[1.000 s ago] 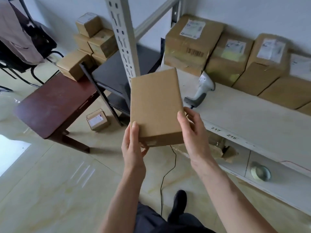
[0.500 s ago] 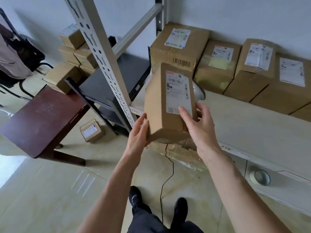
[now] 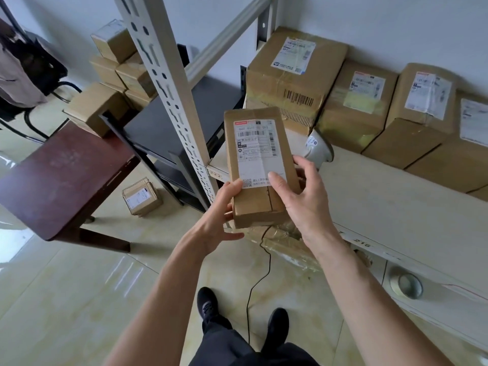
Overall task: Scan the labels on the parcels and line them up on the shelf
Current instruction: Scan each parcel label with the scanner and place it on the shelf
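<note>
I hold a flat brown cardboard parcel (image 3: 257,165) upright in front of the shelf, its white barcode label facing me. My left hand (image 3: 219,215) grips its lower left edge, thumb on the front. My right hand (image 3: 301,199) grips the lower right edge, thumb on the label. Behind the parcel a white barcode scanner (image 3: 318,147) lies on the pale shelf board (image 3: 396,207), mostly hidden. Several labelled boxes (image 3: 295,75) stand in a row along the wall at the back of the shelf.
A grey perforated shelf upright (image 3: 169,88) rises left of the parcel. A dark red table (image 3: 60,178) stands at left with stacked boxes (image 3: 116,72) behind it. One small box (image 3: 141,198) lies on the floor. A tape roll (image 3: 405,285) sits on the lower shelf.
The parcel was turned from its plain side to its label side and raised slightly. Both hands kept hold of it; my view moved closer to the shelf.
</note>
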